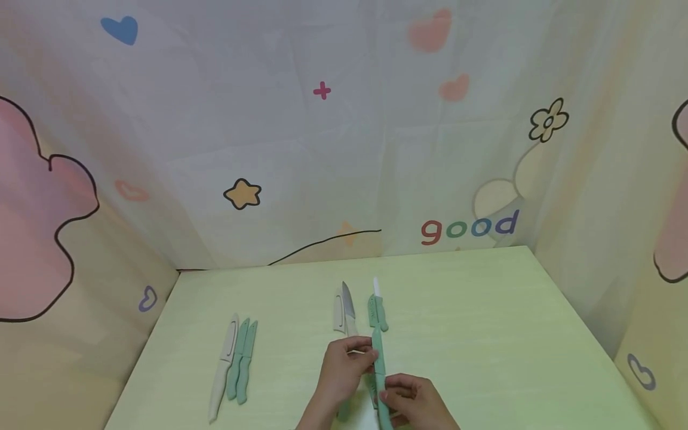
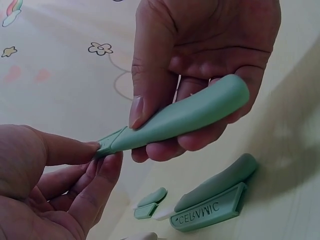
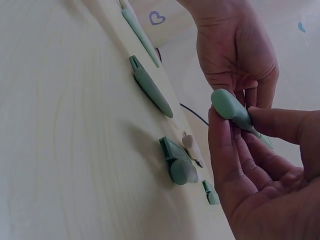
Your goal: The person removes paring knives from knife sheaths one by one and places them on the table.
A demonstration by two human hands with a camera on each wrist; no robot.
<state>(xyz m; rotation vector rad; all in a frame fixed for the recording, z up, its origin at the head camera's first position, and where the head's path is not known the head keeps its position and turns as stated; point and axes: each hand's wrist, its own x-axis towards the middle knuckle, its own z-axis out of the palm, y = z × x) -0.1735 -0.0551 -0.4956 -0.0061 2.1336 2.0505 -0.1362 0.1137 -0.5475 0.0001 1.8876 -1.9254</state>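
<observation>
A green knife (image 1: pixel 378 352) in a matching green sheath is held up over the table between both hands. My left hand (image 1: pixel 346 367) pinches the sheath between thumb and fingers, as the left wrist view shows at the sheath (image 2: pixel 106 144). With thumb on one side and fingers on the other, my right hand (image 1: pixel 418 401) grips the knife's rounded handle (image 2: pixel 190 112). The blade is hidden inside the sheath. Below the hands lie another green handle (image 2: pixel 217 182) and a green sheath marked CERAMIC (image 2: pixel 207 212), side by side.
Beyond the hands lie a bare steel-bladed knife (image 1: pixel 349 301) beside a white sheath (image 1: pixel 338 310), and a small white-bladed green knife (image 1: pixel 381 313) against its green sheath (image 1: pixel 372 310). At left, a white sheathed knife (image 1: pixel 219 382) lies by two green sheathed knives (image 1: pixel 244 364). A printed curtain (image 1: pixel 344 149) surrounds the table.
</observation>
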